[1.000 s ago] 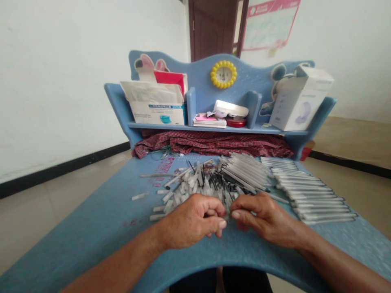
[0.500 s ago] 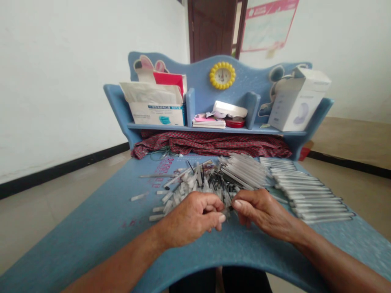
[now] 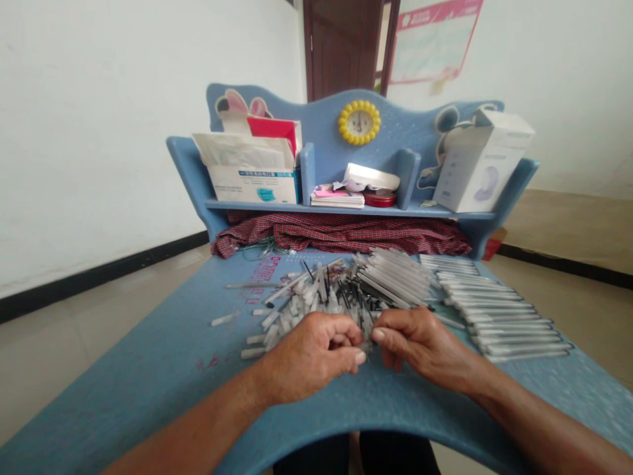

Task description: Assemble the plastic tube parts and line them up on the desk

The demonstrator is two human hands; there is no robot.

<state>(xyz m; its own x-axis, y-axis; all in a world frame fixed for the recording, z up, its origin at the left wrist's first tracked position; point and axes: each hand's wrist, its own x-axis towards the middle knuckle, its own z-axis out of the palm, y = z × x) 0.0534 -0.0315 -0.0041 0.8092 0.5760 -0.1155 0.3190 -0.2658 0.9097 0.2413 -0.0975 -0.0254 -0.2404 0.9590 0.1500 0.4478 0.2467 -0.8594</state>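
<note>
Hands: your left hand (image 3: 304,359) and right hand (image 3: 420,340) meet over the near edge of the heap, fingers curled and thumbs bent in close to the forefingers; whether either pinches a small piece, you cannot tell.
Short caps: the translucent white plastic caps (image 3: 285,323) lie loose in a jumbled heap on the blue table (image 3: 163,376), just beyond your left hand. They look light, stiff and smooth, apt to roll; pinch one lightly by its sides, between thumb and forefinger.
Black pieces: the slim black pieces (image 3: 352,295) poke up among the caps. They seem narrow enough to slip or twist in your fingers, so hold one close to its end for control.
Stacked tubes: the long pale plastic tubes (image 3: 395,278) lie side by side beyond your right hand. They look rigid but thin-walled; take one at mid-length, without squeezing hard.
Dark-tipped rows: the pale tubes with dark tips (image 3: 509,326) lie to your right; a sideways nudge could roll several, so lift from above.
</note>
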